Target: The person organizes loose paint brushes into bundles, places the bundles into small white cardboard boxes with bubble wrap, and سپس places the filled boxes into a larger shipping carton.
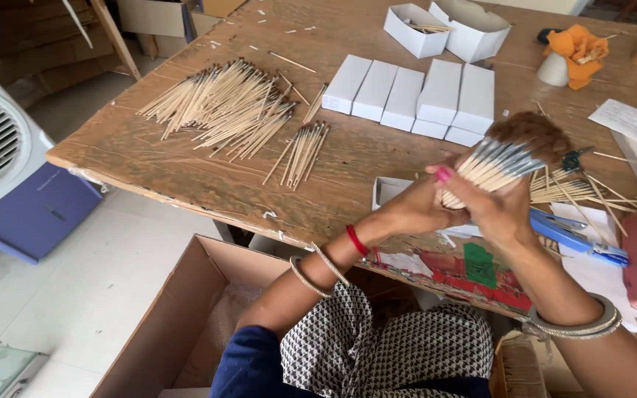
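Wooden table (186,169) strewn with brushes and white boxes (414,92).
Both hands, left hand (414,210) and right hand (499,214), closed around a brush bundle (503,158) at centre right.

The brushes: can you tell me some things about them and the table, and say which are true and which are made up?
1. Both hands, left hand and right hand, hold one bundle of brushes. True.
2. The closed white boxes are stacked in a tall tower. False: they lie flat, side by side on the wooden table.
3. A big pile of loose brushes lies on the far left of the table. True.
4. The blue stapler is in the left hand. False: it lies on the table beside the right hand.
5. An open cardboard box sits on the floor below the table. True.
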